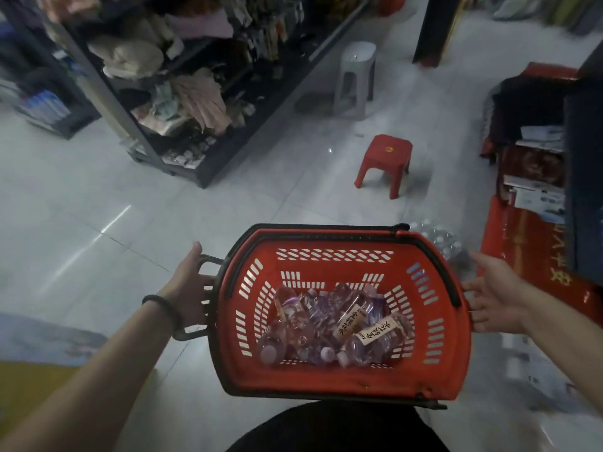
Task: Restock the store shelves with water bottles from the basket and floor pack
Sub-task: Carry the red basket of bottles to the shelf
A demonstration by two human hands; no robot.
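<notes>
I hold a red plastic basket (342, 380) with black handles in front of me, above the floor. Several clear water bottles (329, 324) with purple labels lie heaped in its bottom. My left hand (191, 288) grips the black handle on the basket's left end. My right hand (492, 288) is at the basket's right end, fingers spread and reaching under the rim. A plastic-wrapped pack of water bottles (440, 239) sits on the floor just beyond the basket, to the right.
A black shelf unit (182, 93) stuffed with clothes and small goods stands ahead on the left. A low red stool (385, 161) and a tall grey stool (355, 79) stand on the pale tiled floor. Red cartons and a dark unit (535, 177) line the right side.
</notes>
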